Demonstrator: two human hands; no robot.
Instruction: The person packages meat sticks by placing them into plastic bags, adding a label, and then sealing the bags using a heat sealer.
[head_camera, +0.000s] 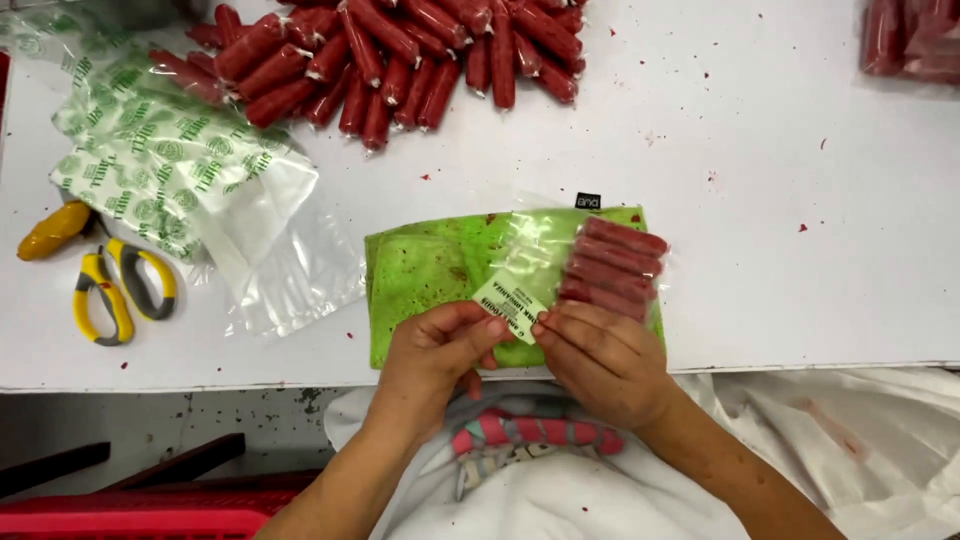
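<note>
Near edge of the bench (780, 300): clear bag (590, 265) already filled with a row of red sausages (612, 268), lying on a green mat (430, 275); left hand (435, 355) and right hand (600, 360) both pinch a small white label (510, 303) at the bag's mouth, not yet pressed flat; big loose sausage pile (400, 55) at the far edge unpacked; empty printed bags (170, 165) and yellow scissors (120, 290) toward the left edge.
</note>
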